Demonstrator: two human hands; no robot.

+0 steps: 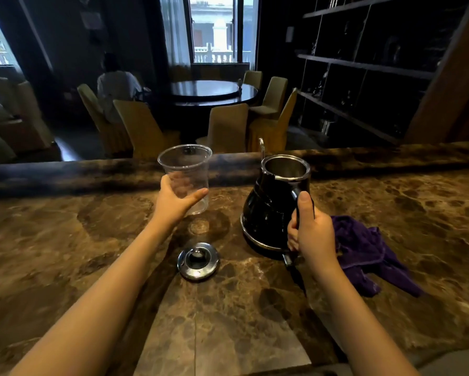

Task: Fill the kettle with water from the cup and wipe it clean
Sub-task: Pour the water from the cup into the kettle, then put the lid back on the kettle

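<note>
The kettle (274, 202) stands on the brown marbled surface (390, 213), a little right of centre, black and pear-shaped with a metal band round its base and a bright metal rim. Its mouth is open, showing the steel inside, and a thin curved spout rises at its far side. The body leans slightly to the left. The right hand (310, 229) is wrapped round the black handle on the near side, fingers curled under and the thumb laid straight up along the top of the handle.

The left hand (173, 202) holds a clear plastic cup (185, 177) upright, to the left of the kettle and apart from it. The thumb presses the near wall and the fingers show through the plastic on the far side. The cup's bottom looks lifted just off the surface, above a faint ring-shaped mark; whether any water is in it cannot be told.

The kettle's lid (198, 261), round and shiny with a dark knob in the middle, lies flat on the surface nearer the person, between the two forearms. A purple cloth (363, 251) lies crumpled just right of the kettle, partly hidden behind the right hand.
</note>
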